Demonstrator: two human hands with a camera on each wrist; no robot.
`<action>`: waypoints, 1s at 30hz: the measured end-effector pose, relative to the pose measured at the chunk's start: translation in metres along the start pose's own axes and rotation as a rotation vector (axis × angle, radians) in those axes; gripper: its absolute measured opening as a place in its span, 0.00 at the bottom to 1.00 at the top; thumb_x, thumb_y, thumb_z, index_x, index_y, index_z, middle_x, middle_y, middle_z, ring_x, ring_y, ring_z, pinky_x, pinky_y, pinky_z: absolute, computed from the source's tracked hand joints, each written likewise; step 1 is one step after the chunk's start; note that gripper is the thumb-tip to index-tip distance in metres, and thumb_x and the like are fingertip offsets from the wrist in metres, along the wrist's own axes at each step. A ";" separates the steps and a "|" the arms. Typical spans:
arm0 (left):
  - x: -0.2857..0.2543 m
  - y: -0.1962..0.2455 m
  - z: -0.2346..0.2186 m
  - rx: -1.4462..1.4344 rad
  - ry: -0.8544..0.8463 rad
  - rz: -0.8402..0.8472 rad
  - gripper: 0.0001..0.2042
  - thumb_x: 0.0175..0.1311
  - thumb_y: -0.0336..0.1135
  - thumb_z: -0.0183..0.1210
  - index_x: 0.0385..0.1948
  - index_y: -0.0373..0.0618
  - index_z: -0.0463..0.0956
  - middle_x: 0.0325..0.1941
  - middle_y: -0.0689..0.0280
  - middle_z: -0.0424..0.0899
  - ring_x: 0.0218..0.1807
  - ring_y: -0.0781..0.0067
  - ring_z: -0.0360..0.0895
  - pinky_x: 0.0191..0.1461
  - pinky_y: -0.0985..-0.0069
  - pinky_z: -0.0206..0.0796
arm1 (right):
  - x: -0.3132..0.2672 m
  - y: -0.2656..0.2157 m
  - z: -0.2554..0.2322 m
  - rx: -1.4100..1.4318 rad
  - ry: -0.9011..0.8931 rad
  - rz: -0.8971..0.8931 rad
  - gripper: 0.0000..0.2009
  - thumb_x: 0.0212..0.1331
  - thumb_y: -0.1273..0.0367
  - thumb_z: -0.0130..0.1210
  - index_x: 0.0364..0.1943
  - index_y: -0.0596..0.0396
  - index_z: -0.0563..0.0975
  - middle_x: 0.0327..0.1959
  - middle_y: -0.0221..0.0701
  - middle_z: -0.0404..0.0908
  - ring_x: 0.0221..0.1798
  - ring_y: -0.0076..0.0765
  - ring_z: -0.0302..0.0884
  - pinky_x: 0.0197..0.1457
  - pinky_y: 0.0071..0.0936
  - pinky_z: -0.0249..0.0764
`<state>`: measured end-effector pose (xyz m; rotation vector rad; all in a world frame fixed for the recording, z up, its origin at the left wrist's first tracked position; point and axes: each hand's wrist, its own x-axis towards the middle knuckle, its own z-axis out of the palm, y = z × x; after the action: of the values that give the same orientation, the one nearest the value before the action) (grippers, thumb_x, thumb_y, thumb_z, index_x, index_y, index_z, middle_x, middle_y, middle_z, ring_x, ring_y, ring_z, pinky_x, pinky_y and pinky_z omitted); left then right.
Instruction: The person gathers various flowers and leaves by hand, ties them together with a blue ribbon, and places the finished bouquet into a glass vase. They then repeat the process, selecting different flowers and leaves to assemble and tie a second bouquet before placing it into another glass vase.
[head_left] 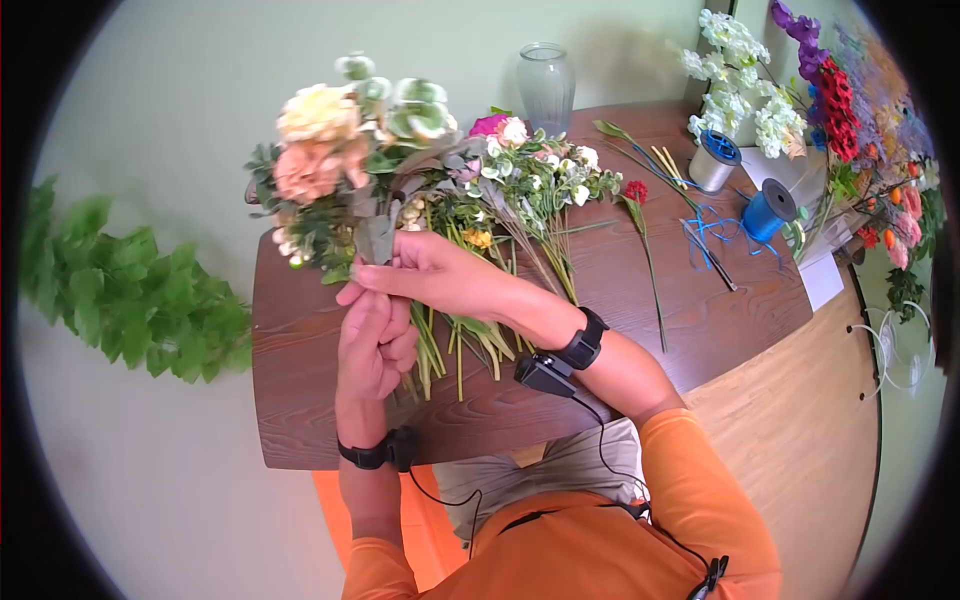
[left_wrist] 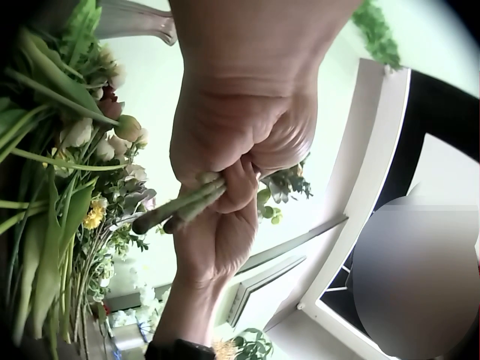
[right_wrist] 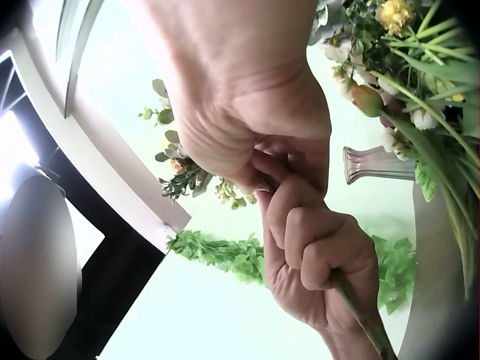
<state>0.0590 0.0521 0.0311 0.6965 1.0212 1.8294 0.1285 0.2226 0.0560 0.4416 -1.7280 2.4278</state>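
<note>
A bouquet with peach roses (head_left: 308,170), a cream bloom (head_left: 318,112) and green-white leaves is held upright above the left part of the table. My left hand (head_left: 375,345) grips its stems low down, fingers curled round them. The green stem ends (left_wrist: 180,210) stick out below that fist in the left wrist view. Directly above it, my right hand (head_left: 430,270) pinches the stems under the blooms with thumb and fingers. In the right wrist view the two hands meet, with a stem (right_wrist: 360,315) running out of the left fist.
Loose flowers with long green stems (head_left: 460,365) lie on the brown table (head_left: 600,330). A glass vase (head_left: 546,85) stands at the back. To the right are a red flower (head_left: 636,190), a silver spool (head_left: 714,162), a blue ribbon spool (head_left: 768,210) and more flowers (head_left: 838,110).
</note>
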 end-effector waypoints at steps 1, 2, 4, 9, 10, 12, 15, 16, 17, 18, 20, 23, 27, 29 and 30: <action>0.000 -0.003 0.002 -0.006 -0.006 -0.006 0.16 0.84 0.44 0.41 0.62 0.48 0.65 0.24 0.77 0.57 0.16 0.87 0.50 0.15 0.85 0.42 | 0.000 -0.001 0.000 -0.045 0.028 0.008 0.15 0.76 0.61 0.54 0.52 0.60 0.77 0.50 0.37 0.87 0.48 0.23 0.83 0.53 0.24 0.79; -0.001 -0.005 0.004 -0.052 0.056 0.022 0.14 0.83 0.46 0.42 0.57 0.48 0.67 0.24 0.78 0.55 0.17 0.87 0.49 0.17 0.85 0.40 | -0.001 0.000 -0.001 -0.049 0.037 0.011 0.15 0.76 0.61 0.54 0.52 0.60 0.77 0.50 0.37 0.87 0.48 0.23 0.83 0.53 0.24 0.79; 0.000 -0.006 0.009 -0.101 0.111 0.049 0.14 0.83 0.47 0.43 0.53 0.48 0.68 0.23 0.78 0.54 0.18 0.87 0.47 0.19 0.85 0.38 | -0.001 -0.001 -0.003 -0.199 0.034 -0.043 0.15 0.74 0.61 0.57 0.50 0.61 0.79 0.45 0.34 0.88 0.43 0.21 0.83 0.48 0.23 0.79; 0.002 -0.011 -0.003 0.099 0.225 0.234 0.16 0.84 0.46 0.41 0.56 0.45 0.70 0.23 0.78 0.53 0.18 0.89 0.48 0.19 0.85 0.39 | -0.022 -0.035 -0.014 -0.695 0.215 -0.036 0.12 0.68 0.64 0.63 0.42 0.62 0.85 0.33 0.33 0.88 0.36 0.19 0.82 0.40 0.23 0.78; 0.002 -0.011 -0.006 0.088 0.234 0.237 0.16 0.84 0.46 0.41 0.56 0.45 0.70 0.23 0.78 0.53 0.18 0.89 0.48 0.19 0.85 0.39 | -0.032 -0.047 -0.015 -0.759 0.289 -0.011 0.13 0.69 0.63 0.63 0.43 0.62 0.85 0.32 0.32 0.88 0.36 0.19 0.82 0.40 0.23 0.78; 0.005 -0.012 -0.014 0.098 0.296 0.300 0.16 0.84 0.46 0.41 0.56 0.43 0.69 0.24 0.78 0.52 0.19 0.88 0.47 0.18 0.85 0.39 | -0.054 -0.060 -0.027 -0.862 0.399 -0.013 0.13 0.69 0.63 0.62 0.43 0.62 0.84 0.34 0.29 0.87 0.36 0.19 0.82 0.40 0.22 0.79; 0.006 -0.012 -0.029 0.021 0.369 0.327 0.16 0.84 0.46 0.41 0.56 0.44 0.70 0.24 0.78 0.52 0.19 0.89 0.46 0.18 0.84 0.38 | -0.102 -0.066 -0.049 -0.797 0.642 0.066 0.16 0.69 0.60 0.63 0.41 0.62 0.84 0.31 0.31 0.86 0.33 0.20 0.81 0.36 0.24 0.77; 0.006 -0.011 -0.034 -0.006 0.398 0.352 0.16 0.84 0.46 0.41 0.56 0.44 0.70 0.24 0.78 0.51 0.19 0.89 0.45 0.18 0.84 0.38 | -0.122 -0.068 -0.059 -1.027 0.675 0.101 0.15 0.68 0.60 0.63 0.42 0.62 0.84 0.30 0.32 0.87 0.32 0.21 0.82 0.36 0.25 0.77; 0.005 -0.009 -0.037 -0.033 0.417 0.356 0.16 0.84 0.46 0.41 0.56 0.45 0.71 0.24 0.79 0.51 0.19 0.89 0.44 0.18 0.84 0.38 | -0.142 -0.062 -0.070 -1.061 0.747 0.165 0.15 0.68 0.61 0.63 0.42 0.62 0.84 0.29 0.33 0.87 0.32 0.22 0.82 0.36 0.26 0.78; 0.004 -0.007 -0.042 -0.045 0.432 0.362 0.16 0.84 0.46 0.41 0.56 0.45 0.71 0.24 0.79 0.51 0.19 0.89 0.44 0.18 0.84 0.38 | -0.161 -0.057 -0.082 -1.138 0.821 0.261 0.15 0.67 0.61 0.63 0.42 0.61 0.84 0.30 0.37 0.87 0.32 0.28 0.85 0.37 0.28 0.78; 0.001 -0.001 -0.050 -0.076 0.449 0.399 0.16 0.84 0.45 0.41 0.56 0.45 0.71 0.23 0.79 0.50 0.19 0.89 0.44 0.18 0.84 0.37 | -0.201 -0.042 -0.102 -1.565 0.883 0.392 0.18 0.64 0.56 0.65 0.42 0.61 0.83 0.32 0.44 0.87 0.36 0.50 0.87 0.40 0.40 0.80; -0.001 0.006 -0.057 -0.100 0.503 0.429 0.16 0.84 0.45 0.42 0.56 0.45 0.71 0.23 0.79 0.50 0.19 0.89 0.44 0.18 0.84 0.37 | -0.231 -0.034 -0.107 -1.594 0.951 0.605 0.22 0.62 0.53 0.65 0.42 0.61 0.82 0.31 0.43 0.87 0.36 0.53 0.86 0.40 0.43 0.80; -0.004 0.005 -0.062 -0.118 0.494 0.455 0.16 0.84 0.46 0.43 0.56 0.45 0.71 0.23 0.79 0.51 0.19 0.89 0.44 0.18 0.83 0.36 | -0.237 -0.016 -0.120 -1.624 0.952 0.645 0.22 0.60 0.54 0.67 0.40 0.63 0.82 0.29 0.45 0.86 0.36 0.53 0.86 0.40 0.44 0.79; -0.005 0.004 -0.063 -0.130 0.493 0.449 0.16 0.84 0.46 0.43 0.57 0.45 0.71 0.23 0.79 0.51 0.19 0.89 0.44 0.18 0.83 0.36 | -0.226 -0.013 -0.123 -1.595 0.924 0.644 0.16 0.59 0.61 0.67 0.38 0.63 0.82 0.29 0.47 0.86 0.36 0.54 0.86 0.41 0.43 0.80; -0.004 0.002 -0.062 -0.140 0.489 0.439 0.16 0.84 0.46 0.43 0.57 0.45 0.71 0.23 0.79 0.51 0.19 0.89 0.44 0.18 0.83 0.36 | -0.224 -0.006 -0.131 -1.604 0.934 0.647 0.16 0.59 0.61 0.67 0.38 0.63 0.82 0.29 0.47 0.86 0.36 0.54 0.86 0.41 0.43 0.80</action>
<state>0.0112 0.0253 0.0017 0.4134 1.0881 2.5113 0.3220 0.3622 -0.0473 -1.2629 -2.5349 0.3836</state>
